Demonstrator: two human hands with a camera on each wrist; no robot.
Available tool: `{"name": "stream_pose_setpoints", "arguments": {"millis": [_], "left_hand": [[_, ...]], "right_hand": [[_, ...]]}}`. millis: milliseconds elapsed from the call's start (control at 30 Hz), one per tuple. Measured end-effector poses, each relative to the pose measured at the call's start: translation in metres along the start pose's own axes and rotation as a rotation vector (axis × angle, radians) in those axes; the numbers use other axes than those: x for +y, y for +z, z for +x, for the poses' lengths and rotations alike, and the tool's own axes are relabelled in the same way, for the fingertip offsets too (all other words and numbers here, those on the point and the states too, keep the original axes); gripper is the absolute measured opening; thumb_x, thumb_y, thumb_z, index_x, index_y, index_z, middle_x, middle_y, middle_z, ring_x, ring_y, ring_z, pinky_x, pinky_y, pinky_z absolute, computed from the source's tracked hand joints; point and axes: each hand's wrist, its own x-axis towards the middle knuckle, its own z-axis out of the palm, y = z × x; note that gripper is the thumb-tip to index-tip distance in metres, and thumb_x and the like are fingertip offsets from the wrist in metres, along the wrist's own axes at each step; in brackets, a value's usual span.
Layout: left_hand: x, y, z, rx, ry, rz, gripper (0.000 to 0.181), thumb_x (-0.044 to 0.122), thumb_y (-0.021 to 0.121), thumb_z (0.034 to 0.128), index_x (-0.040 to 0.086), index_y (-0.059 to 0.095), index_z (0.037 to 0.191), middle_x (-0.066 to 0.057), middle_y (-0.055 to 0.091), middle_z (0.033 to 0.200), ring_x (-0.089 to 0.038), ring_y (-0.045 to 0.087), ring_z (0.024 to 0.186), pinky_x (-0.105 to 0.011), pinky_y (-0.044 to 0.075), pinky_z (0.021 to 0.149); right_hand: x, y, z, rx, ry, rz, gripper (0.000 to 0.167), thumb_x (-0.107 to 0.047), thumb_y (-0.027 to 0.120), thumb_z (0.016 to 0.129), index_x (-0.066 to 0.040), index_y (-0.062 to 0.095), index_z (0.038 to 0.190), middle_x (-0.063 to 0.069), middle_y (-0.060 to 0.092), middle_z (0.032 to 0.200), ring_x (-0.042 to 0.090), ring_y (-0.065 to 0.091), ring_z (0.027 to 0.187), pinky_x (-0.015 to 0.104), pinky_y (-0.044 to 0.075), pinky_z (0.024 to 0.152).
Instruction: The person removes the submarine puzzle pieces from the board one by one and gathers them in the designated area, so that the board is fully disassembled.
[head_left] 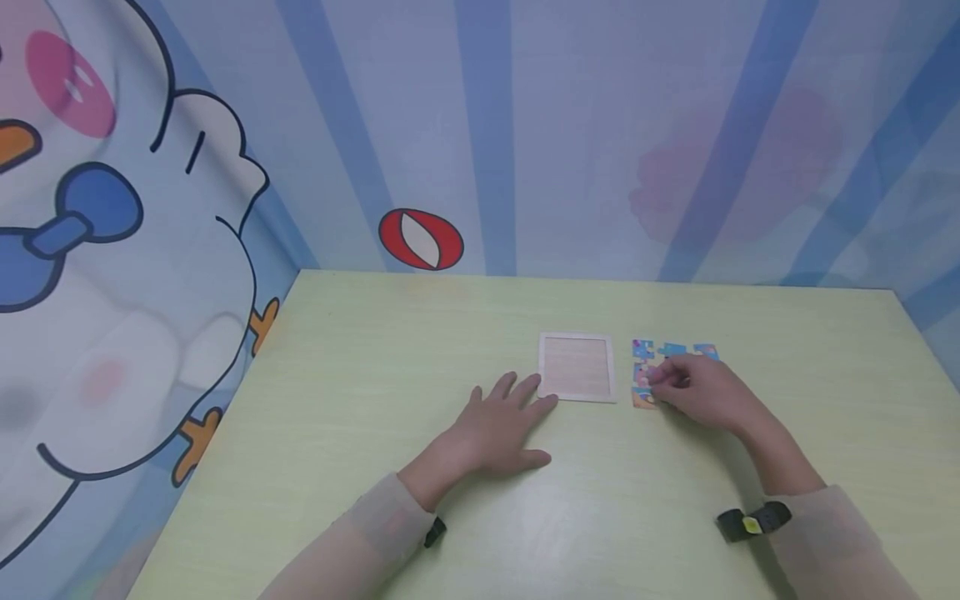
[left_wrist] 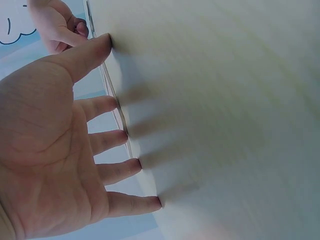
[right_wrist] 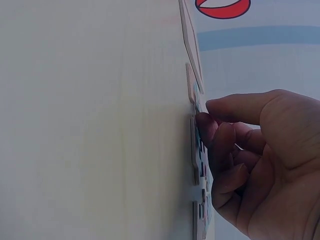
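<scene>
My left hand lies with its fingers spread on the table, fingertips at the lower left corner of a pale square frame. In the left wrist view, the left hand has its fingertips on the tabletop. To the right of the frame lie several colourful jigsaw puzzle pieces, partly covered by my right hand. The right hand has curled fingers, with thumb and index tips close together at the puzzle pieces. Whether a piece sits between those tips is hidden.
A pale yellow-green table spreads under everything. Behind it stands a blue striped backdrop with a cartoon bird at the left. A dark band is around the right wrist.
</scene>
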Motion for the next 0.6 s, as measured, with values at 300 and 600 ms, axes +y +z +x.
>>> {"name": "stream_pose_setpoints", "arguments": {"millis": [300,600], "left_hand": [[0.0014,-0.0013,-0.0018,-0.001,-0.001,-0.005,0.080,0.059,0.062,0.0979,0.031,0.030,0.165,-0.002,0.017,0.173,-0.035,0.016,0.157,-0.067,0.028,0.116],[-0.0002,0.0018,-0.0026,0.007,-0.002,-0.017,0.081,0.059,0.063,0.0977,0.030,0.030,0.165,-0.003,0.018,0.173,-0.035,0.015,0.157,-0.067,0.028,0.116]], "right_hand": [[0.0010,-0.0004,-0.0026,0.012,0.012,-0.010,0.012,-0.021,0.072,0.097,-0.010,0.075,0.103,-0.001,0.069,0.092,0.021,0.060,0.089,0.041,0.047,0.080],[0.0001,-0.0058,-0.0074,0.013,-0.008,0.007,0.014,-0.022,0.071,0.099,-0.009,0.074,0.104,0.001,0.069,0.093,0.019,0.060,0.079,0.038,0.048,0.072]]}}
